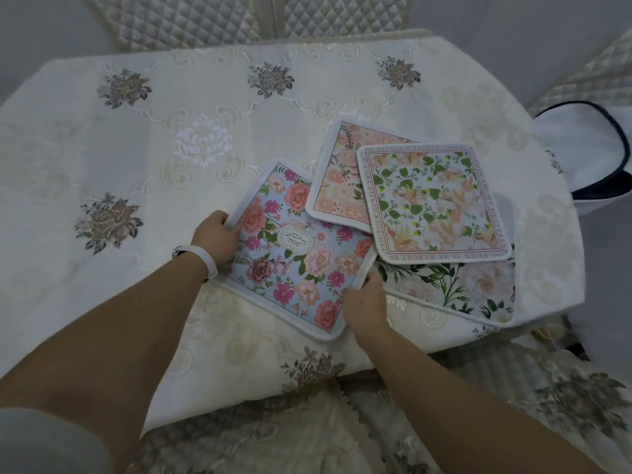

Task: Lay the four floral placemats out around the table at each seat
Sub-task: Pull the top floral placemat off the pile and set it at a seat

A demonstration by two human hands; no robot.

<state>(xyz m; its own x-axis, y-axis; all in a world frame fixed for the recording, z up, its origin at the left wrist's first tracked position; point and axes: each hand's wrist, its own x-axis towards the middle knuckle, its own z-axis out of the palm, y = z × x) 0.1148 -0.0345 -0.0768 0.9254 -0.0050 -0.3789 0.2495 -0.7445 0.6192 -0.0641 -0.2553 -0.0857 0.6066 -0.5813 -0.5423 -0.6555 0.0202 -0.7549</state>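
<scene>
Four placemats [434, 203] overlapping (two hands [215, 236] gripping one).

A home dining room is showing here: an embroidered cream tablecloth [212, 138] is covering the tabletop [547, 268], and quilted chair backs [178, 18] are standing along the top of the frame.

White-floral placemat [455, 289] mostly covered.
</scene>
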